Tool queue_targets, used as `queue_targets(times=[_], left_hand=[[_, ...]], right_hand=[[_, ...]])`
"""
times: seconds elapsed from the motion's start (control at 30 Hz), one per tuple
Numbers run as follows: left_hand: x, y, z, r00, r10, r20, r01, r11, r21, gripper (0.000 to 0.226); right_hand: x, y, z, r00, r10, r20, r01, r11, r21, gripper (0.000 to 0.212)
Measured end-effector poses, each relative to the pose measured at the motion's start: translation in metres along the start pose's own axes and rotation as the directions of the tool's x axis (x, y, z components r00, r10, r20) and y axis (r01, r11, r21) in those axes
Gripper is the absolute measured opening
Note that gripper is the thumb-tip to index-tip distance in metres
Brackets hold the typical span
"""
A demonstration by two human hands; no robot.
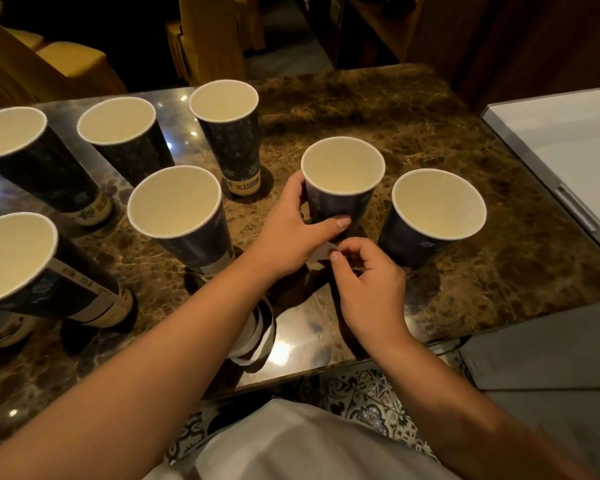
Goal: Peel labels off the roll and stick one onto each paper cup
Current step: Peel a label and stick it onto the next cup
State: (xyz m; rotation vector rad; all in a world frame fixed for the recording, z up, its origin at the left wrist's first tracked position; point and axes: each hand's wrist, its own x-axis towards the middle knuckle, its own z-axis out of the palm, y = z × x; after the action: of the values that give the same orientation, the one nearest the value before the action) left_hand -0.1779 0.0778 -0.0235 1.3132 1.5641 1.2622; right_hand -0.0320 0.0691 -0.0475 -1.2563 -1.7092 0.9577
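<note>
Several tall dark-blue paper cups stand upright on a brown marble table [413, 126]. My left hand [293, 233] grips the middle cup [342, 188] around its lower wall, thumb across the front. Just below it, my right hand [364, 278] pinches a small white label [321, 252] close to that cup's base. A further cup [433, 216] stands right of my hands, apart from them. The label roll [257, 337] lies near the table's front edge, partly hidden under my left forearm. The cup [184, 220] left of my left arm carries a pale label low on its side.
More cups fill the left half of the table, among them cups at the back [227, 133], the far left [18, 157] and the near left [21, 268]. A white appliance [561, 140] stands beyond the right edge. Patterned floor tiles [368, 400] lie below the front edge.
</note>
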Motion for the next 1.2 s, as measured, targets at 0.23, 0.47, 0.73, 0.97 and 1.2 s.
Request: queue_targets(times=[0.23, 0.47, 0.73, 0.97, 1.2], left_hand=[[-0.029, 0.01, -0.01, 0.991, -0.035, -0.128, 0.022, 0.995, -0.099, 0.069], [-0.047, 0.016, -0.018, 0.978, -0.2, -0.063, 0.181, 0.956, -0.23, 0.066], [-0.063, 0.01, -0.036, 0.975, -0.187, 0.12, 0.212, 0.944, -0.254, 0.094], [-0.078, 0.014, -0.04, 0.965, -0.156, 0.209, 0.22, 0.916, -0.336, 0.09], [-0.084, 0.019, -0.035, 0.961, -0.114, 0.251, 0.193, 0.93, -0.314, 0.086]], right_hand=[[-0.012, -0.018, -0.005, 1.0, -0.004, 0.024, 0.001, 0.992, 0.125, 0.003], [-0.018, -0.037, -0.007, 0.997, 0.029, 0.071, -0.041, 0.982, 0.182, 0.009], [-0.012, -0.048, -0.013, 0.977, 0.085, 0.193, -0.144, 0.94, 0.31, 0.012], [-0.016, -0.041, -0.021, 0.903, 0.194, 0.382, -0.331, 0.882, 0.335, 0.031], [-0.023, -0.042, -0.031, 0.818, 0.205, 0.537, -0.482, 0.754, 0.446, 0.035]])
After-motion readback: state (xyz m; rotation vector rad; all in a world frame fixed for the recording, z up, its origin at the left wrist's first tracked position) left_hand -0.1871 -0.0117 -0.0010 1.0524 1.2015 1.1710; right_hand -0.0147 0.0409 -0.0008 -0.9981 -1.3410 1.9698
